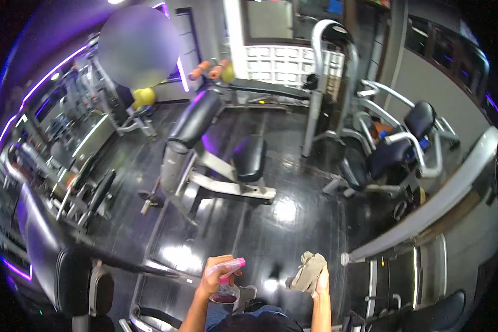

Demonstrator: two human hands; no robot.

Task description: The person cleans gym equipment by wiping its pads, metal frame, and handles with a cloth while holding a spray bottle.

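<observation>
My left hand (217,275) is wrapped around the neck of a spray bottle (224,295). The bottle has a pink trigger head pointing to the right and dark reddish liquid in its clear body. In my right hand (322,283) is a folded beige cloth (308,272), held up in front of my body to the right of the bottle. Both hands are in front of my waist, apart from each other and from the machines. Part of the cloth hides some of my right fingers.
Ahead stands a preacher-curl bench (192,122) with a black seat (249,158). A weight machine (326,83) and a padded seated machine (384,160) are at the right. A large black backrest (44,238) rises at the left. Yellow balls (144,97) lie farther back on the dark floor (285,232).
</observation>
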